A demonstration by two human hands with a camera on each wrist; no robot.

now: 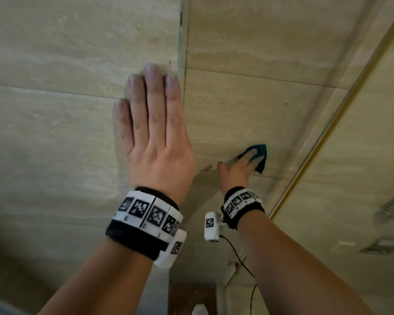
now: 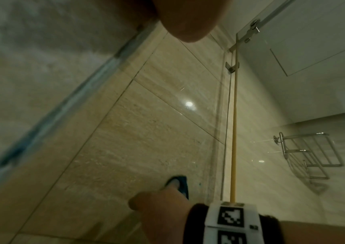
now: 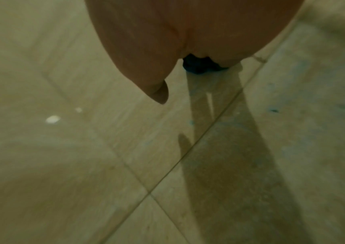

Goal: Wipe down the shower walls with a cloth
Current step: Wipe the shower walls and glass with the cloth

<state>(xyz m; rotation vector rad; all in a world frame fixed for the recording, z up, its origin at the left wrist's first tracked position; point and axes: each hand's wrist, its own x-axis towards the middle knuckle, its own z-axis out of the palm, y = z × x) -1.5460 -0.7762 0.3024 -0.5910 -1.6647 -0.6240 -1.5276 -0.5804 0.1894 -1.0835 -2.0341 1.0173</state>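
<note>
The beige tiled shower wall (image 1: 259, 105) fills the head view. A small teal cloth (image 1: 261, 153) lies flat against it, low and to the right. My right hand (image 1: 239, 169) presses the cloth onto the tile with straight fingers. In the left wrist view the right hand (image 2: 163, 208) covers most of the cloth (image 2: 183, 184). Under the palm (image 3: 188, 29) in the right wrist view, only a dark edge of the cloth (image 3: 200, 66) shows. My left hand (image 1: 155, 133) lies flat and empty on the adjoining wall panel (image 1: 55, 110), just left of the corner seam (image 1: 182, 64).
A glass panel with a metal and yellow edge strip (image 1: 328, 137) runs diagonally right of the cloth. Beyond the glass, a wire rack (image 2: 309, 153) hangs on the wall. A thin black cable (image 1: 243, 264) dangles from my right wrist.
</note>
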